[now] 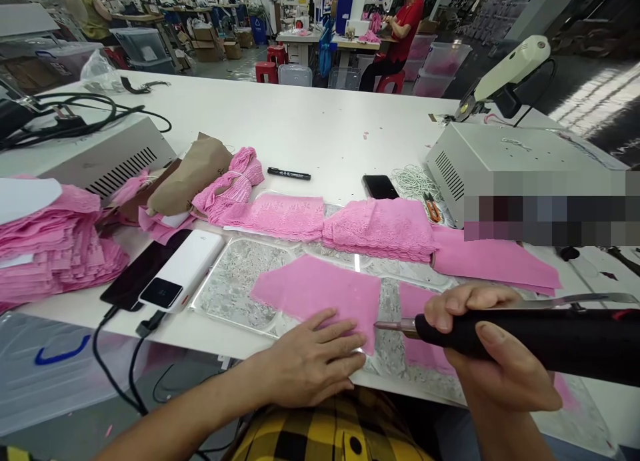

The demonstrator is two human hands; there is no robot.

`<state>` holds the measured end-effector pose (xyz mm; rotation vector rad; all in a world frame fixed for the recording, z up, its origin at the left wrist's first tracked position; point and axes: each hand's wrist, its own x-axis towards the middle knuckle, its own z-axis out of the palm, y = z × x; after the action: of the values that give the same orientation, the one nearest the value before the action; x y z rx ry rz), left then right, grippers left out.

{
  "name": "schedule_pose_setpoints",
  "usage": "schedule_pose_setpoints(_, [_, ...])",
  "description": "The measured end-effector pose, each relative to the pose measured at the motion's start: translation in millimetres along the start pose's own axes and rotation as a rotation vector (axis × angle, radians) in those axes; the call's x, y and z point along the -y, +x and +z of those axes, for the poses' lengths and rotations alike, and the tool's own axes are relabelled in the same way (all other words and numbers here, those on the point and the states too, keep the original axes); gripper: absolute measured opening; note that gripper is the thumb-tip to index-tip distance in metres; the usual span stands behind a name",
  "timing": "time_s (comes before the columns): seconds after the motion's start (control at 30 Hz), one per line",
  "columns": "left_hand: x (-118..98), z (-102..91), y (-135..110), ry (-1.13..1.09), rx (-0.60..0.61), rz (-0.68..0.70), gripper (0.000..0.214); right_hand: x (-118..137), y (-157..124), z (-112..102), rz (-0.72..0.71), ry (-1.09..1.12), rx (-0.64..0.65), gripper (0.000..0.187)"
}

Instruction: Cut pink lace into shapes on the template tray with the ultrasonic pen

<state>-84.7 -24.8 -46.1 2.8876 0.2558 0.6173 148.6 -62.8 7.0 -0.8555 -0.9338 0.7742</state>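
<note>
My left hand [316, 359] lies flat, fingers spread, on a pink fabric piece [320, 284] with a pointed left end. My right hand [493, 354] is wrapped round a black handheld power tool [530, 344] with a narrow metal tip and a metal lever along its top. The tip points left and sits at the right edge of the pink piece, by my left fingertips. Under the fabric is a grey-patterned board [240, 281] in a clear covering. Another pink piece [413, 304] lies partly hidden behind my right hand and the tool.
Stacked pink lace pieces [383, 227] line the board's back edge. A heap of pink fabric [55, 247] and a white power bank [187, 267] are left. A black marker [289, 173], a phone [380, 187], orange-handled snips [431, 209] and a vented box [500, 154] stand further back.
</note>
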Motion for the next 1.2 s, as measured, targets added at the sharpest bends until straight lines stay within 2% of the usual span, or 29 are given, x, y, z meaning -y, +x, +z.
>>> schedule_pose_setpoints(0.17, [-1.3,-1.3,-0.6,-0.007,0.012,0.002,0.034,0.7,0.0,2.2,0.0,-0.009,0.014,0.012])
schedule_pose_setpoints(0.27, [1.1,-7.6,-2.4,0.002,0.002,-0.022,0.037,1.7,5.3,6.5,-0.011,-0.004,-0.038,0.016])
schedule_pose_setpoints(0.4, [14.0,-20.1,-14.9,0.115,-0.043,-0.164,0.041,-2.8,20.6,17.0,-0.111,-0.012,-0.177,0.014])
schedule_pose_setpoints(0.47, [22.5,-25.3,-25.2,0.191,-0.068,-0.256,0.041,-8.4,28.1,23.3,-0.144,-0.028,-0.201,0.013])
schedule_pose_setpoints(0.57, [31.4,-29.2,-40.8,0.268,-0.09,-0.352,0.04,-18.0,34.4,31.8,-0.167,-0.044,-0.187,0.012])
schedule_pose_setpoints(0.7, [32.8,-27.2,-52.4,0.303,-0.121,-0.39,0.04,-27.1,34.8,39.1,-0.176,-0.069,-0.173,0.013])
schedule_pose_setpoints(1.2, [32.4,-24.1,-55.3,0.275,-0.155,-0.411,0.038,-36.2,38.7,42.1,-0.183,-0.085,-0.123,0.012])
